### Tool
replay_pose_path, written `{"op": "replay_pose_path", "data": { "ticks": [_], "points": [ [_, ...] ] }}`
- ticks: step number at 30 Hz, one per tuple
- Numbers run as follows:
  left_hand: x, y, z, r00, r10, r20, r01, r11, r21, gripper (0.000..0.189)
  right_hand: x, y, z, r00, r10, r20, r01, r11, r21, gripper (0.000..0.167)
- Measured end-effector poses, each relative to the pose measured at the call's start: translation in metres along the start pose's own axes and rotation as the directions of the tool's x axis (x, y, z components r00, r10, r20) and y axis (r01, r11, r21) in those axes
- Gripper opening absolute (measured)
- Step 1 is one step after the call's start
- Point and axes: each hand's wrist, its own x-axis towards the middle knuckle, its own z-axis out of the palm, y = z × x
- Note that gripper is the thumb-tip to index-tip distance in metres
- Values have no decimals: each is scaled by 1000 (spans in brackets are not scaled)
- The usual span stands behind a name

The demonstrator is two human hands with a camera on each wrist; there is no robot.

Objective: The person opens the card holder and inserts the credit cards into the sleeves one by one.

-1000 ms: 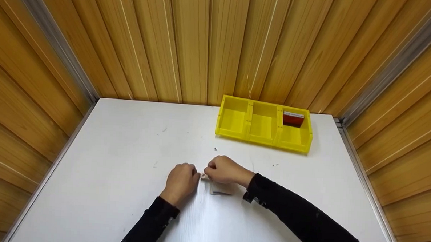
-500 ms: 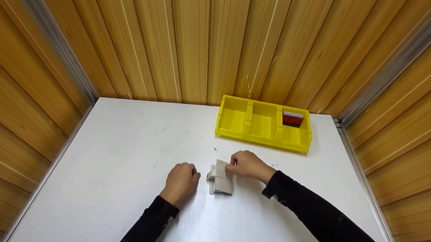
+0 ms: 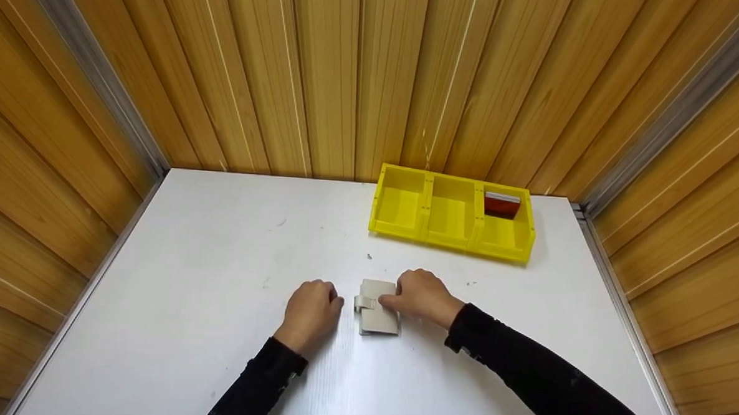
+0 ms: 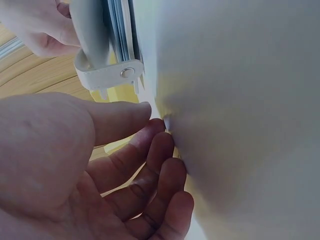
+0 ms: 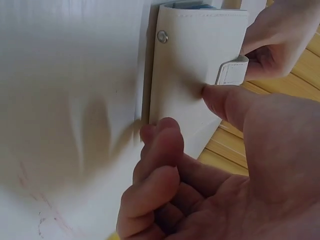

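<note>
A small cream card holder (image 3: 379, 314) lies on the white table between the hands, its cover folded down over the sleeves. Its snap strap (image 4: 107, 75) bends in a loop at the left edge and carries a metal stud. My right hand (image 3: 425, 295) grips the holder's right side; in the right wrist view the thumb presses on the cover while the curled fingers sit along the spine edge. To the left, my left hand (image 3: 311, 311) rests on the table with loosely bent fingers, holding nothing, a short way from the strap.
At the back right stands a yellow bin (image 3: 449, 238) with three compartments. A red flat item (image 3: 502, 206) with a pale top edge leans upright in its right compartment. Wood-patterned walls (image 3: 325, 74) enclose the table at the back and sides.
My right hand has moved from the strap by the left hand to the holder's right side. The cover, raised half a second ago, now lies lower. My left hand has stayed put.
</note>
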Motion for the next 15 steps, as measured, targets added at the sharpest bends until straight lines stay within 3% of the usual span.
{"op": "replay_pose_path", "data": {
  "ticks": [15],
  "points": [
    [-1,-1,1,1000,13,-23,-13,1000,2,23,1,-4,16,995,43,-91,-35,996,83,33]
  ]
}}
